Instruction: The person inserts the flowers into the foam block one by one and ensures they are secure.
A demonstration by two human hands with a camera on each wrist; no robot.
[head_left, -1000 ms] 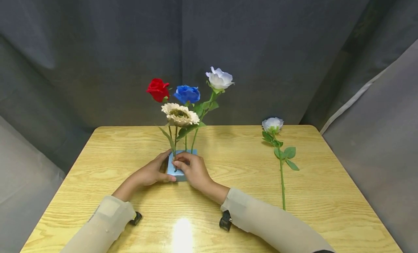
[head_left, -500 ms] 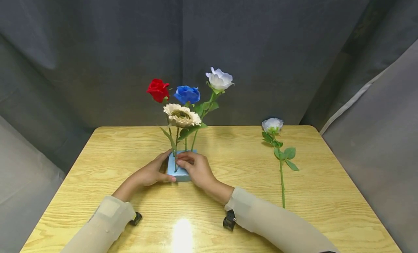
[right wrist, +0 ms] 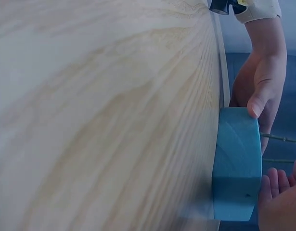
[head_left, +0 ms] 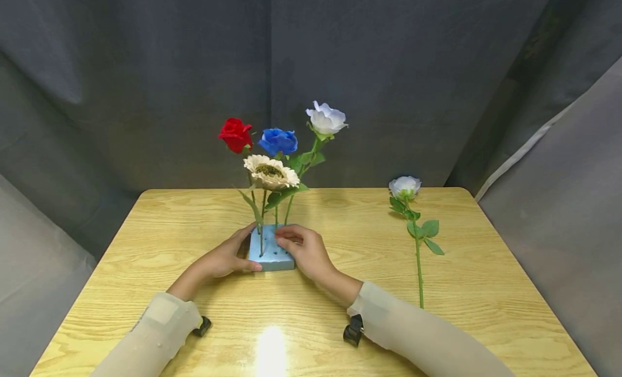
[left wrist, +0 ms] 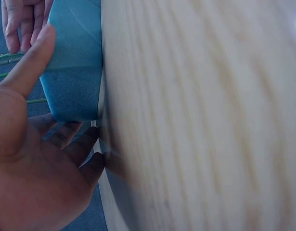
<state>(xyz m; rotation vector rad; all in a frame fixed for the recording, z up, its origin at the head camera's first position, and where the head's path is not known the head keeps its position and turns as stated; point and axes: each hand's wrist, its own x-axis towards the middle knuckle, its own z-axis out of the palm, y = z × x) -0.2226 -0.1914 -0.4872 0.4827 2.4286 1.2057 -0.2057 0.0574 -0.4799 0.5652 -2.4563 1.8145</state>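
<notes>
A light-blue foam block (head_left: 278, 266) with small holes stands on the table. Its near-left hole holds the stem of a cream sunflower (head_left: 269, 174), upright. Behind it a red rose (head_left: 235, 135), a blue flower (head_left: 278, 141) and a white rose (head_left: 325, 120) rise from the block. My left hand (head_left: 222, 258) grips the block's left side; in the left wrist view its thumb (left wrist: 36, 60) lies on the block. Just over the block's right half is my right hand (head_left: 308, 253), off the sunflower stem, fingers loosely bent with nothing seen between them.
Another white rose (head_left: 405, 188), with a long leafy green stem, lies on the wooden table (head_left: 359, 231) to the right. A dark curtain (head_left: 389, 85) hangs behind the table's far edge, and grey cloth flanks both sides.
My right hand has let go of the sunflower stem and drawn back to the right. The sunflower has shifted slightly right and stays standing. My left hand has not moved.
</notes>
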